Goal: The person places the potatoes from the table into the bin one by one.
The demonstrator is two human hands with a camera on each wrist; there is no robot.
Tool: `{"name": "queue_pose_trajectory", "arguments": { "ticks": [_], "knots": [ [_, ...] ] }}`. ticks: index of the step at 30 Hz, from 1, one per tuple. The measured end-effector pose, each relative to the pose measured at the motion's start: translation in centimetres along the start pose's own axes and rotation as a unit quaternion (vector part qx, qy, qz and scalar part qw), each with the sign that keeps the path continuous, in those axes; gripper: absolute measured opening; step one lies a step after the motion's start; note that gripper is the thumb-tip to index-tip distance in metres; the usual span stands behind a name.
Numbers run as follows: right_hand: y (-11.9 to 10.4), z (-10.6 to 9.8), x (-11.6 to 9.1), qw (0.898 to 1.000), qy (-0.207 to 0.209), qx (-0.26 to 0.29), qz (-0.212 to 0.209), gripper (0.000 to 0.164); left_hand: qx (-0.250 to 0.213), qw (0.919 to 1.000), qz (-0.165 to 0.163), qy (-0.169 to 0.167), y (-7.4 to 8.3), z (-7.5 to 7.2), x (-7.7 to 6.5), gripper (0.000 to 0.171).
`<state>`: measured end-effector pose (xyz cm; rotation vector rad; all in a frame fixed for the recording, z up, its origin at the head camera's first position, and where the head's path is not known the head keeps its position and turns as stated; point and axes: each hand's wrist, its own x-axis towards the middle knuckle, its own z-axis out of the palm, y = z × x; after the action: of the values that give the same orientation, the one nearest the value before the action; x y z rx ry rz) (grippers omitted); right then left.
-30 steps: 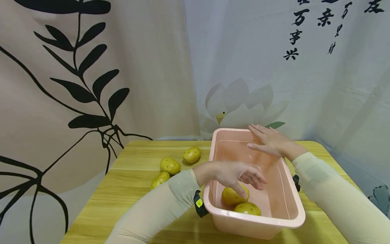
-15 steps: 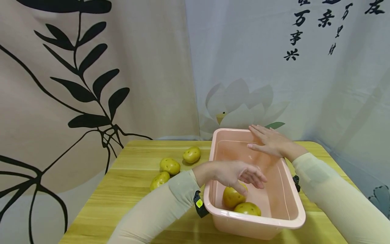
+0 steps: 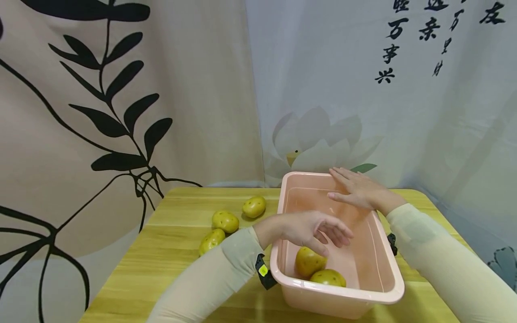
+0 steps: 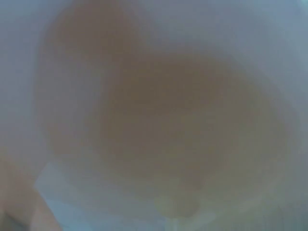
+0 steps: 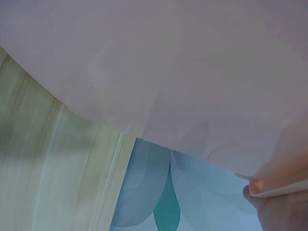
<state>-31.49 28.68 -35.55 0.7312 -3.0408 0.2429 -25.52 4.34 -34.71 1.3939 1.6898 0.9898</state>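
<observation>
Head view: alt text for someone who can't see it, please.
A person's left hand hangs over two yellow potatoes in a pink tub; the right hand rests on its far right corner. Three more potatoes lie on the wooden table, left of the tub.

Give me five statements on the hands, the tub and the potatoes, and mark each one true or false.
1. Two potatoes lie inside the pink tub. True.
2. Five potatoes lie outside the tub. False: the head view shows three potatoes on the table.
3. The right hand rests at the tub's far right corner. True.
4. The left hand grips a potato. False: the left hand is loosely curved over the tub, gripping nothing.
5. The tub stands with its open side up. True.
</observation>
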Motion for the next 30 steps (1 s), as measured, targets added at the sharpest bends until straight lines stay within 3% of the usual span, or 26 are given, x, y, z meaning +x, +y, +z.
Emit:
{"name": "queue_pose_trajectory", "arguments": {
  "ticks": [14,21,30],
  "knots": [
    [0.1,0.3,0.1,1.000,0.007,-0.011,-0.011,0.091,-0.029,0.9968,0.034,0.067,0.1,0.0,-0.6,0.055],
    [0.0,0.2,0.1,1.000,0.004,-0.011,-0.011,0.090,-0.058,0.9910,0.067,0.101,0.2,0.0,-1.0,0.058],
    [-0.1,0.2,0.1,1.000,0.010,-0.011,-0.015,0.088,-0.036,0.9867,0.089,0.132,0.5,0.1,-2.2,0.063]
  ]
}}
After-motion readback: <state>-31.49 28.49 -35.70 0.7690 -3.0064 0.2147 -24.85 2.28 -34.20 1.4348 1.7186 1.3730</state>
